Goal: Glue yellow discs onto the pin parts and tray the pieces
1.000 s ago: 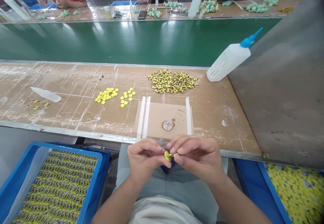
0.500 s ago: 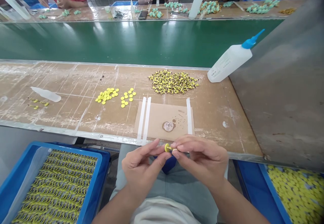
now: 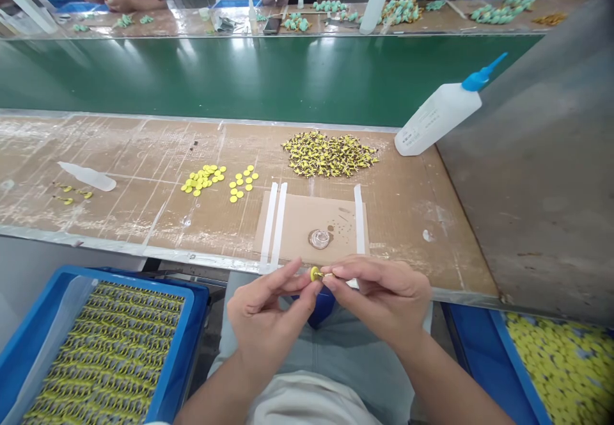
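Note:
Between finger and thumb of my left hand (image 3: 273, 310) is a small yellow disc (image 3: 314, 274), held on edge. My right hand (image 3: 384, 297) pinches a small yellow piece that meets the disc's face; its far end is hidden by my fingers. Both hands are over my lap, just before the table edge. Beyond them a cardboard sheet (image 3: 297, 220) is taped down, with a blob of clear glue (image 3: 320, 239) on it. Loose yellow discs (image 3: 204, 178) lie to the left, and a heap of small yellow-and-dark pieces (image 3: 329, 155) lies behind the cardboard.
A glue bottle (image 3: 439, 118) leans by a metal panel (image 3: 537, 156) at right. A blue tray (image 3: 189, 322) of yellow-and-dark pieces stands lower left, a bin of yellow discs (image 3: 566, 367) lower right. Across the green belt (image 3: 240, 79), other people work. A white dropper tube (image 3: 89, 175) lies left.
My hands and the joined yellow pieces have shifted slightly, the disc turning a little. Across the belt, one co-worker's hands have moved apart and another's hand reaches toward the mint-coloured pieces.

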`<state>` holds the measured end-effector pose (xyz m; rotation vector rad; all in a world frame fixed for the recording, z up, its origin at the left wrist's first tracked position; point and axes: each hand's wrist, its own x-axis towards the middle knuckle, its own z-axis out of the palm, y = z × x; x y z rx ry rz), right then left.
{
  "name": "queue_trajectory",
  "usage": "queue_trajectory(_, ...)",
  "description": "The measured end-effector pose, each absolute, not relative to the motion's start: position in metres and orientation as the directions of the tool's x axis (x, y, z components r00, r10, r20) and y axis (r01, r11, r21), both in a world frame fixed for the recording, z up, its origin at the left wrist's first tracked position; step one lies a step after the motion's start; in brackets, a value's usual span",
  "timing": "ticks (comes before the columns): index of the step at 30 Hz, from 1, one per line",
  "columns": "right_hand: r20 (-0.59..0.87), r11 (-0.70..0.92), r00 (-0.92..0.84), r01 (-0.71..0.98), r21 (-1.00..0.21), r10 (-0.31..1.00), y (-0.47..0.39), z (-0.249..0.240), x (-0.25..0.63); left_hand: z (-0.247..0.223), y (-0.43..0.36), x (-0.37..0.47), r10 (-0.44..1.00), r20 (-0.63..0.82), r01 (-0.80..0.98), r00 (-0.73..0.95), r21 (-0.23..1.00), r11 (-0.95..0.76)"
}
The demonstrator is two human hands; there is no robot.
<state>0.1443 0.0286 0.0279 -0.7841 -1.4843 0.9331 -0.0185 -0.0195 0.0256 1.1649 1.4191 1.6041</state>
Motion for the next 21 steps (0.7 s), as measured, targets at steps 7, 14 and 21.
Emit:
queue_trajectory(7,0.368,0.368,-0.042,0.000,-0.930,0.929,0.027,0.028,0.144,0.026,-0.018,-0.017,0.932,0.097,-0.008,-0.348,0.994,-0.107)
queue_trajectory(14,0.353,0.352,-0.061,-0.019,-0.936,0.934,0.029,0.029,0.144,0.034,-0.018,-0.013,0.924,0.009,-0.060,-0.382,0.998,-0.034)
queue_trajectory(21,0.244,0.241,-0.035,-0.072,-0.968,0.969,0.028,0.032,0.143,0.039,-0.015,-0.009,0.918,-0.089,-0.225,-0.386,0.974,0.000)
